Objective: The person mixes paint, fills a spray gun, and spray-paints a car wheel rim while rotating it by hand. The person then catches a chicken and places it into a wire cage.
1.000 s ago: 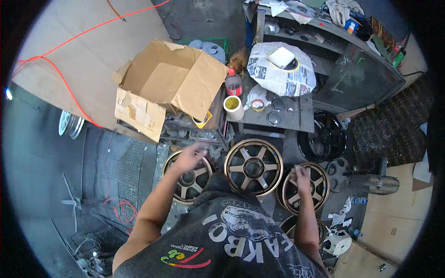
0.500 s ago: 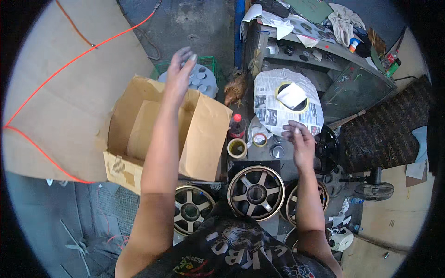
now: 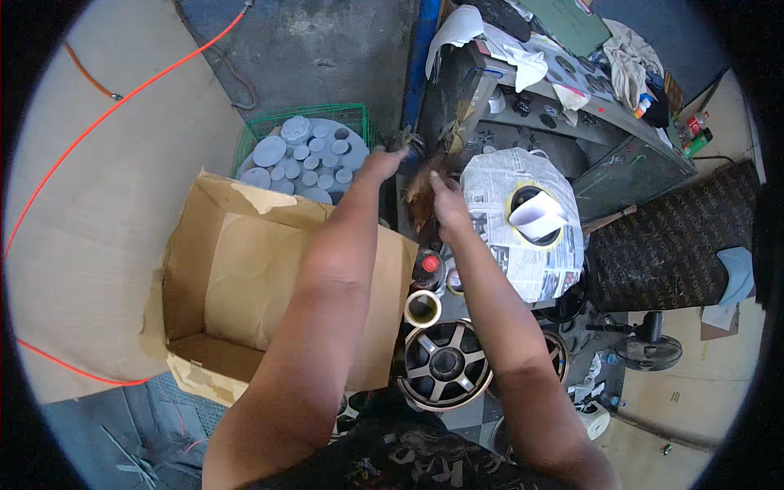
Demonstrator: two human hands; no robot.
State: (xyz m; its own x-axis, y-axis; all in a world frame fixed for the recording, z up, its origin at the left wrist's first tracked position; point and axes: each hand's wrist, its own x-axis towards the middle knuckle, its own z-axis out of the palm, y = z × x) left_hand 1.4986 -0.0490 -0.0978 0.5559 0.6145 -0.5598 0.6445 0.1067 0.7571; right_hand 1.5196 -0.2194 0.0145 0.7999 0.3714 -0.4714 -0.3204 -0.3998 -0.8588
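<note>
A brown chicken stands in the narrow gap beyond the cardboard box, between my two hands. From its left, my left hand reaches across with its fingers stretched out toward the blue post. My right hand is close against the chicken's right side, thumb pointing up. Its other fingers are mostly hidden, so I cannot tell whether they grip the bird. Under my left forearm lies the open cardboard box. Newspaper masking covers a round piece to the right of my right hand, with white paper on top.
Grey round parts sit on a disc in a green wire basket. A dark bottle with a red cap, a tape roll and spoked wheels crowd the near middle. A cluttered metal cabinet stands right; a fan beyond.
Both hands have moved forward and inward to either side of the chicken, the left one from above the box. The view has shifted, showing more of the basket and the box's inside.
</note>
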